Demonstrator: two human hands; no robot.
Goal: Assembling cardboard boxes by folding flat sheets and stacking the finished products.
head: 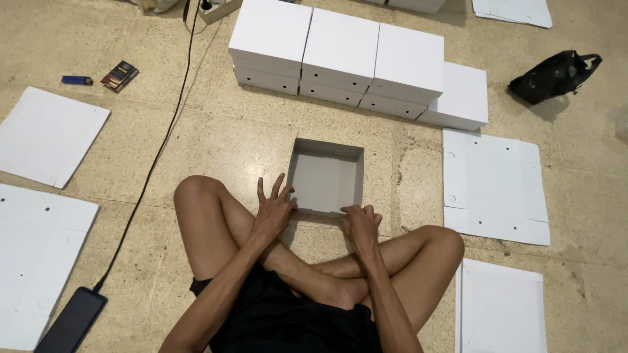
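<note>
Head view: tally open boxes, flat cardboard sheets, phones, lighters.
Open box: 1
Flat cardboard sheets: 5
Phone: 1
Lighter: 1
Total: 8

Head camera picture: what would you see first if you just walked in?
First, the open box on the floor in the middle, with the left hand and right hand pressing its near edge. Behind it stands a row of closed white boxes. Flat white cardboard sheets lie on both sides.
</note>
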